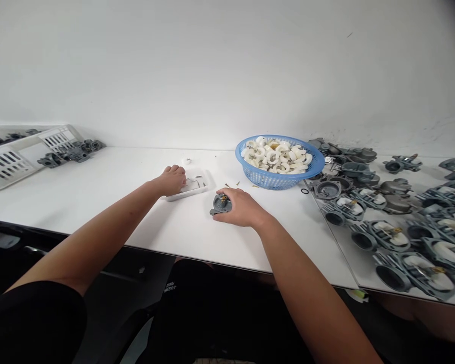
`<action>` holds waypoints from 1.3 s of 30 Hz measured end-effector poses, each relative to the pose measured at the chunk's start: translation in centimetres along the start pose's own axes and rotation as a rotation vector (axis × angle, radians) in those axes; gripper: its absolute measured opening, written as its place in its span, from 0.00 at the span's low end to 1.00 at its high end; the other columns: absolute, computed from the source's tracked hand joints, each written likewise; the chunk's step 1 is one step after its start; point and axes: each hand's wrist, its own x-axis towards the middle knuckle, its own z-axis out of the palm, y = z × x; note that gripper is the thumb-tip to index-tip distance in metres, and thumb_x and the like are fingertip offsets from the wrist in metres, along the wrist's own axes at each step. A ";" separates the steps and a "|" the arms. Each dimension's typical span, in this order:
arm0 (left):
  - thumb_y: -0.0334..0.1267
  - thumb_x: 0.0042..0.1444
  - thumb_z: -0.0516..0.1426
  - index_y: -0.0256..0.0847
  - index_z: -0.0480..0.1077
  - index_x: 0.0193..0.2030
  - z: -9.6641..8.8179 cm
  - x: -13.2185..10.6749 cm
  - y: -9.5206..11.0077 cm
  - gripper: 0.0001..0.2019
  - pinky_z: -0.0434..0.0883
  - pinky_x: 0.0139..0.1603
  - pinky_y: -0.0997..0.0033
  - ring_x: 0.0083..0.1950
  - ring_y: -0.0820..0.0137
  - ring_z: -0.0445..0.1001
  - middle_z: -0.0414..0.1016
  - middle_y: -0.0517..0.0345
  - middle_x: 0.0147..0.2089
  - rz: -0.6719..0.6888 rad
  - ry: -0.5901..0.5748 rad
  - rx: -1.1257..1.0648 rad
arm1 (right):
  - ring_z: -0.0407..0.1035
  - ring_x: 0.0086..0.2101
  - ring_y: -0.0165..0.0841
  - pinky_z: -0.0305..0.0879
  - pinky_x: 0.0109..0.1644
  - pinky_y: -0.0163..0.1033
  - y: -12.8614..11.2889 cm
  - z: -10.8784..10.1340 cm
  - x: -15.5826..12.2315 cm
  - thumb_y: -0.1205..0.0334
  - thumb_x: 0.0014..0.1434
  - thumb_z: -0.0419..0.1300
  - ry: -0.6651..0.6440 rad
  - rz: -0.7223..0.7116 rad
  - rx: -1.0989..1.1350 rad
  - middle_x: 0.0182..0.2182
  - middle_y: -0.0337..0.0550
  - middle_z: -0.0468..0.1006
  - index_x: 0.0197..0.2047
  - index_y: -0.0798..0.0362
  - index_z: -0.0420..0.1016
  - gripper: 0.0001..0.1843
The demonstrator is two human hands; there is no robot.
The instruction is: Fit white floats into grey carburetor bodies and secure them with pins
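Right hand (238, 207), fingers wrapped over gray carburetor body (220, 205), left hand (172, 180), fingers curled at white tray (208, 181), grip unclear, blue basket (273, 181) of white floats (276, 156) beyond

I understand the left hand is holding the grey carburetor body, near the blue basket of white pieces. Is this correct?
Not quite: the head view shows the right hand, not the left, on the grey carburetor body. The left hand is at the small white tray. The body is near the blue basket of white pieces, as you said.
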 end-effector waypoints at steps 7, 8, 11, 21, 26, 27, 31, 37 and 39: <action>0.37 0.62 0.47 0.36 0.72 0.45 -0.9 -0.7 -0.8 0.14 0.64 0.60 0.52 0.61 0.50 0.64 0.70 0.40 0.56 -0.095 0.116 -0.124 | 0.63 0.60 0.50 0.64 0.60 0.52 0.6 -0.1 0.0 0.37 0.49 0.70 -0.009 -0.031 0.000 0.59 0.51 0.71 0.63 0.50 0.68 0.43; 0.37 0.63 0.46 0.37 0.71 0.46 -1.2 -0.9 -1.2 0.14 0.65 0.59 0.54 0.60 0.51 0.65 0.70 0.40 0.56 -0.114 0.147 -0.151 | 0.63 0.60 0.50 0.64 0.60 0.52 0.6 -0.1 0.0 0.37 0.49 0.70 -0.010 -0.035 0.004 0.59 0.52 0.71 0.63 0.50 0.67 0.44; 0.38 0.66 0.43 0.38 0.67 0.50 -1.6 -1.5 -3.0 0.15 0.70 0.51 0.58 0.52 0.55 0.71 0.73 0.43 0.52 -0.199 0.235 -0.223 | 0.61 0.61 0.51 0.63 0.61 0.53 0.6 -0.3 -0.1 0.35 0.49 0.69 -0.027 -0.035 0.022 0.60 0.52 0.70 0.64 0.50 0.66 0.45; 0.39 0.62 0.52 0.41 0.70 0.55 5.0 -3.1 -9.5 0.16 0.72 0.50 0.61 0.47 0.60 0.75 0.76 0.49 0.48 -0.625 0.614 -0.576 | 0.58 0.63 0.54 0.65 0.60 0.56 1.5 -0.1 0.1 0.28 0.45 0.69 -0.009 0.027 0.167 0.64 0.55 0.64 0.71 0.48 0.57 0.58; 0.33 0.63 0.47 0.39 0.70 0.61 6.8 -3.2 -10.7 0.21 0.68 0.61 0.55 0.57 0.57 0.72 0.73 0.45 0.56 -0.715 0.737 -0.559 | 0.58 0.63 0.50 0.63 0.62 0.55 1.6 0.1 0.3 0.25 0.53 0.61 0.092 0.022 0.250 0.63 0.53 0.65 0.72 0.46 0.53 0.54; 0.32 0.63 0.46 0.40 0.71 0.59 6.8 -3.0 -10.9 0.21 0.67 0.62 0.55 0.58 0.57 0.71 0.73 0.46 0.57 -0.711 0.750 -0.555 | 0.58 0.63 0.49 0.62 0.63 0.55 1.6 0.2 0.4 0.26 0.56 0.59 0.122 0.010 0.259 0.63 0.53 0.66 0.72 0.47 0.54 0.51; 0.30 0.63 0.46 0.41 0.75 0.51 6.8 -2.0 -11.7 0.18 0.66 0.62 0.54 0.57 0.56 0.71 0.72 0.47 0.56 -0.710 0.760 -0.546 | 0.59 0.62 0.45 0.56 0.67 0.53 1.9 0.8 0.8 0.29 0.66 0.47 0.253 -0.069 0.313 0.60 0.52 0.69 0.69 0.51 0.60 0.41; 0.30 0.63 0.45 0.41 0.75 0.47 6.7 0.0 -12.7 0.17 0.67 0.59 0.52 0.57 0.54 0.70 0.73 0.46 0.55 -0.733 0.723 -0.524 | 0.62 0.60 0.41 0.54 0.68 0.52 2.5 1.5 1.2 0.33 0.71 0.34 0.315 -0.070 0.389 0.54 0.48 0.74 0.63 0.49 0.69 0.39; 0.30 0.63 0.47 0.42 0.75 0.46 6.8 0.5 -12.9 0.16 0.66 0.60 0.51 0.58 0.53 0.70 0.73 0.46 0.55 -0.710 0.697 -0.513 | 0.62 0.60 0.41 0.52 0.69 0.51 2.7 1.6 1.2 0.33 0.71 0.33 0.335 -0.088 0.389 0.54 0.48 0.74 0.63 0.49 0.69 0.39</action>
